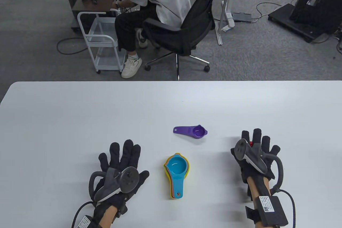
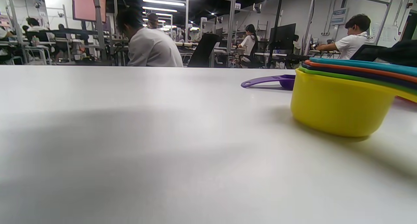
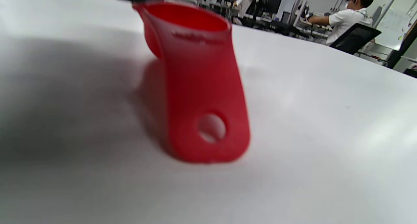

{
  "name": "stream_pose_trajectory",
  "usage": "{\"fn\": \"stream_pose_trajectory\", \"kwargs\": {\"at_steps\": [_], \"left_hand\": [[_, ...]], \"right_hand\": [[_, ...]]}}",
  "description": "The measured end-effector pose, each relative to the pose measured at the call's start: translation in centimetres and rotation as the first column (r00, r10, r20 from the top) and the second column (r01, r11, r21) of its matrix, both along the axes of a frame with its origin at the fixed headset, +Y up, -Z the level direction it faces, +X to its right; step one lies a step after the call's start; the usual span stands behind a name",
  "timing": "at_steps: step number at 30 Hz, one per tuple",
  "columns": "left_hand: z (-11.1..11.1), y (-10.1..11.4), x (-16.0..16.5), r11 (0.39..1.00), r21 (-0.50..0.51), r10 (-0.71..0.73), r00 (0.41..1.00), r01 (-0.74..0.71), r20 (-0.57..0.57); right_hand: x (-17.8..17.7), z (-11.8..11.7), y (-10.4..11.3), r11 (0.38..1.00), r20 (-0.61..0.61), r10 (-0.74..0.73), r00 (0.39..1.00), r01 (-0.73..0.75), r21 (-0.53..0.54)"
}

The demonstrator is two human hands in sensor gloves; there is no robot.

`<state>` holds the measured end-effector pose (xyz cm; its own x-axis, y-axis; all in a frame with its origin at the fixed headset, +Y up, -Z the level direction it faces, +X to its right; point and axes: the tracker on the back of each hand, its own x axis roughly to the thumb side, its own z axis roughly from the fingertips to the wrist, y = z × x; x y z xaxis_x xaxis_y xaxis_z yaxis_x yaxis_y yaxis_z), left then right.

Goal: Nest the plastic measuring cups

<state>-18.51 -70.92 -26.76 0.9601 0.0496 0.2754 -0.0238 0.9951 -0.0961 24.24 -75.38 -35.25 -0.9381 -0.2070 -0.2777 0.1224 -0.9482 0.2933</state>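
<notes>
One nested stack (image 1: 176, 176), purple cup (image 1: 193, 131), seemingly red cup (image 3: 195, 84).

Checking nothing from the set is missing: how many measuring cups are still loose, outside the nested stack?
2. A small purple plastic measuring cup lies alone beyond the nested stack topped by a blue cup. A red plastic measuring cup sits under the right hand, nearly hidden from above.
</notes>
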Motion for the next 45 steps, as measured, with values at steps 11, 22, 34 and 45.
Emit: {"fn": "stream_pose_trajectory", "kwargs": {"at_steps": [11, 22, 34, 45], "left_hand": [[-0.9, -1.3, 0.2, 0.994, -0.108, -0.013, 1.000, 0.010, -0.026], [-0.7, -1.1, 0.0, 0.997, -0.081, -0.002, 1.000, 0.000, -0.028], [-0.6, -1.0, -0.9, 0.996, -0.093, 0.015, 0.999, -0.019, -0.051], [-0.5, -1.0, -0.5, 0.995, -0.096, -0.006, 0.999, 0.002, -0.049]], "right_hand": [[-0.4, -0.9, -0.5, 0.994, -0.047, 0.039, 0.998, -0.034, 0.100], [-14.5, 4.5, 8.0, 0.943, -0.390, -0.135, 0.911, 0.239, 0.231], [-24.5, 4.9, 7.0, 0.990, -0.433, -0.001, 0.901, 0.064, 0.130], [-25.3, 4.4, 4.8, 0.990, -0.411, 0.067, 0.909, -0.009, 0.142]]}}
